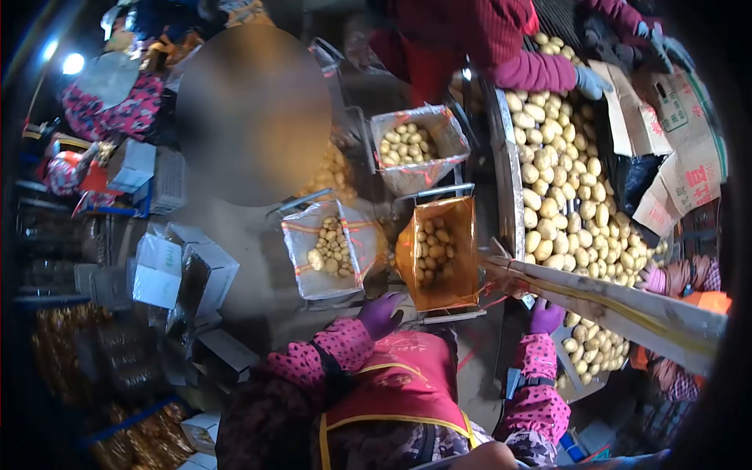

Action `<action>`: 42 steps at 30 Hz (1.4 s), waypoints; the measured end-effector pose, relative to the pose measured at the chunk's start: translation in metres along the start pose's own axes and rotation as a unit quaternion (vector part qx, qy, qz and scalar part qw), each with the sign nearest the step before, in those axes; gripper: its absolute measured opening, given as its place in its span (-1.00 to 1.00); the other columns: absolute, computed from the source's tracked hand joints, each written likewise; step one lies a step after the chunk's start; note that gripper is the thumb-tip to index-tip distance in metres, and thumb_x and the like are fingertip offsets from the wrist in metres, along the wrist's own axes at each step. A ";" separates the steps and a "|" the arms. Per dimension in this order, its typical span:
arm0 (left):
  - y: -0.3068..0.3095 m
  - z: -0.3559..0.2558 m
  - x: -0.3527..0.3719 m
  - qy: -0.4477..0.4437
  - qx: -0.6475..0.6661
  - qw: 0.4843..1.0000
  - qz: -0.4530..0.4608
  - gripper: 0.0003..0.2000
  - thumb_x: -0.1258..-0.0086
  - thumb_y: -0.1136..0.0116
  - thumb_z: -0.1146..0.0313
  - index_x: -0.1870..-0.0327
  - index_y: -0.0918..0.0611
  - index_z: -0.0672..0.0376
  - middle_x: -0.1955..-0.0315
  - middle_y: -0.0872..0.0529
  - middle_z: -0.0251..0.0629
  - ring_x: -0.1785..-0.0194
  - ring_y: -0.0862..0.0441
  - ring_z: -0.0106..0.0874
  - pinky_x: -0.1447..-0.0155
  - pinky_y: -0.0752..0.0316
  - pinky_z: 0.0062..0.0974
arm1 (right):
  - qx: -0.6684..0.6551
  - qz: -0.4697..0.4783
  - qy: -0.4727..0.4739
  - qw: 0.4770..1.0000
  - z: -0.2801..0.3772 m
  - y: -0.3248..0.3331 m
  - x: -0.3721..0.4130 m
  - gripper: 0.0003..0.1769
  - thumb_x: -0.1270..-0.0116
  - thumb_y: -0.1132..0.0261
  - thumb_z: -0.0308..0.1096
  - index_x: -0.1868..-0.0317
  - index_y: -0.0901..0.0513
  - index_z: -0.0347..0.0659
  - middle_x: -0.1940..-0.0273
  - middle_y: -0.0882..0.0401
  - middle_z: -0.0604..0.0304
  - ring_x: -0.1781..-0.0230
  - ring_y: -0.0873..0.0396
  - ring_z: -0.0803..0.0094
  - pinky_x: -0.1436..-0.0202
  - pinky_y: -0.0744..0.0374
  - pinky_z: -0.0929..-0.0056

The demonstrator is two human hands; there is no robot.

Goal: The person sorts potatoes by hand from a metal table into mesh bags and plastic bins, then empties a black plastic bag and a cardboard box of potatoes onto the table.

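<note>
Potatoes (pixel 546 228) lie loose on the worktop (pixel 509 176) and in an orange bag (pixel 439 296), likely firm, light singly, bruisable, best cupped round the middle; left hand (pixel 381 315) looks open near the bag, right hand (pixel 546 316) by the worktop's edge, can't tell its grip.

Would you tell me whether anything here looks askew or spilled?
The cartons at the person's left look askew, lying at differing angles instead of squarely stacked. No spill stands out, though part of the picture is blurred.
</note>
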State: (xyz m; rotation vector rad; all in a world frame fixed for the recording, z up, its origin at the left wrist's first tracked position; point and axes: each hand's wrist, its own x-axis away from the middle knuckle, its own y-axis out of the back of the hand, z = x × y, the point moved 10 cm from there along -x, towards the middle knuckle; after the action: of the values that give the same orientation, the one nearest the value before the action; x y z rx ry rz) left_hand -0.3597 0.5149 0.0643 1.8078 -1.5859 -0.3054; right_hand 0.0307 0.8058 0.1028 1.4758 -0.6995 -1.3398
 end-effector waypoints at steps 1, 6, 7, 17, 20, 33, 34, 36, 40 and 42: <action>0.006 -0.016 -0.013 -0.053 -0.061 0.997 -0.001 -0.65 -0.40 -0.23 0.33 -0.20 -0.70 0.07 -0.24 -0.67 -0.05 -0.27 -0.61 0.01 -0.27 -0.56 0.00 | 0.036 -0.020 0.022 0.999 -0.002 0.000 0.007 -0.59 -0.46 -0.39 -0.09 -0.13 -0.82 -0.21 -0.18 -0.78 -0.16 -0.10 -0.77 -0.17 -0.32 -0.66 -0.02; -0.004 -0.070 -0.085 -0.269 -0.324 0.907 0.029 -0.63 -0.31 -0.29 0.28 -0.16 -0.73 0.02 -0.38 -0.59 -0.17 -0.59 -0.36 -0.01 -0.57 -0.29 0.14 | 0.076 -0.012 -0.010 0.997 -0.019 -0.013 0.014 -0.62 -0.49 -0.35 -0.17 -0.16 -0.79 -0.23 -0.19 -0.77 -0.12 -0.14 -0.75 -0.11 -0.34 -0.64 0.02; -0.009 -0.069 -0.098 -0.280 -0.361 0.888 0.046 -0.69 -0.34 -0.28 0.26 -0.10 -0.77 0.00 -0.32 -0.65 -0.22 -0.58 -0.38 -0.05 -0.58 -0.25 0.17 | 0.076 -0.010 -0.017 0.997 -0.022 -0.017 0.014 -0.62 -0.50 -0.35 -0.19 -0.17 -0.79 -0.24 -0.19 -0.77 -0.11 -0.15 -0.75 -0.09 -0.35 -0.64 0.03; -0.023 0.019 -0.104 -0.086 -0.380 0.887 0.249 -0.79 -0.40 -0.23 0.21 0.08 -0.83 -0.04 -0.06 -0.79 -0.36 -0.57 -0.42 -0.26 -0.59 -0.19 0.25 | -0.055 -0.013 -0.130 0.990 -0.012 0.019 0.003 -0.66 -0.56 -0.27 -0.35 -0.23 -0.73 -0.29 -0.21 -0.76 -0.03 -0.23 -0.72 0.03 -0.39 -0.61 0.12; 0.004 0.007 -0.089 -0.188 -0.377 0.903 0.090 -0.74 -0.33 -0.32 0.16 0.01 -0.79 -0.02 -0.30 -0.70 -0.31 -0.63 -0.35 -0.14 -0.64 -0.12 0.33 | -0.165 -0.064 -0.169 0.970 0.041 0.076 0.005 -0.67 -0.58 -0.25 -0.39 -0.25 -0.72 -0.30 -0.21 -0.75 -0.01 -0.26 -0.71 0.07 -0.41 -0.60 0.15; 0.036 0.020 -0.073 -0.075 -0.198 0.977 -0.016 -0.74 -0.27 -0.36 0.15 0.06 -0.74 -0.03 -0.44 -0.62 -0.32 -0.46 -0.47 0.02 -0.61 -0.18 0.32 | -0.260 0.511 0.224 0.788 0.396 -0.211 0.063 -0.82 -0.28 -0.39 -0.32 0.14 -0.78 -0.14 0.21 -0.78 0.02 0.10 -0.77 0.00 0.03 -0.66 0.02; 0.034 0.022 -0.074 -0.073 -0.194 0.978 -0.019 -0.74 -0.26 -0.38 0.13 0.09 -0.73 -0.02 -0.43 -0.63 -0.33 -0.46 -0.47 0.01 -0.59 -0.19 0.34 | -0.145 0.613 0.250 0.735 0.391 -0.275 0.096 -0.82 -0.25 -0.40 -0.27 0.19 -0.78 -0.13 0.27 -0.78 0.04 0.13 -0.78 0.02 0.07 -0.66 0.04; 0.032 0.028 -0.075 -0.084 -0.183 0.979 -0.039 -0.79 -0.26 -0.37 0.13 0.18 -0.70 -0.02 -0.42 -0.65 -0.38 -0.42 -0.51 -0.03 -0.53 -0.26 0.35 | -0.049 0.683 0.266 0.679 0.404 -0.349 0.131 -0.81 -0.27 -0.40 -0.27 0.16 -0.78 -0.13 0.27 -0.78 0.05 0.16 -0.78 0.04 0.10 -0.66 0.04; 0.019 0.045 -0.069 -0.129 -0.219 0.966 -0.043 -0.79 -0.40 -0.31 0.19 -0.02 -0.71 -0.15 -0.41 -0.63 -0.43 -0.37 -0.53 -0.14 -0.45 -0.36 0.21 | -0.003 0.688 0.247 0.682 0.422 -0.430 0.176 -0.80 -0.30 -0.39 -0.28 0.11 -0.78 -0.13 0.26 -0.78 0.07 0.22 -0.78 0.06 0.16 -0.67 0.02; 0.012 0.059 -0.072 -0.057 -0.154 0.985 -0.047 -0.68 -0.40 -0.37 0.20 -0.16 -0.73 -0.16 -0.33 -0.64 -0.35 -0.37 -0.53 -0.12 -0.45 -0.38 0.12 | 0.018 0.686 0.243 0.685 0.406 -0.451 0.208 -0.79 -0.32 -0.39 -0.28 0.08 -0.78 -0.13 0.26 -0.78 0.09 0.24 -0.78 0.08 0.19 -0.67 0.02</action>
State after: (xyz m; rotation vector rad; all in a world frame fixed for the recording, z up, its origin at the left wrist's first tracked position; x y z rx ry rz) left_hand -0.4202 0.5622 0.0097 1.6506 -1.4401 -0.6706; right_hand -0.3975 0.6637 -0.3527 0.7838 -1.0947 0.2430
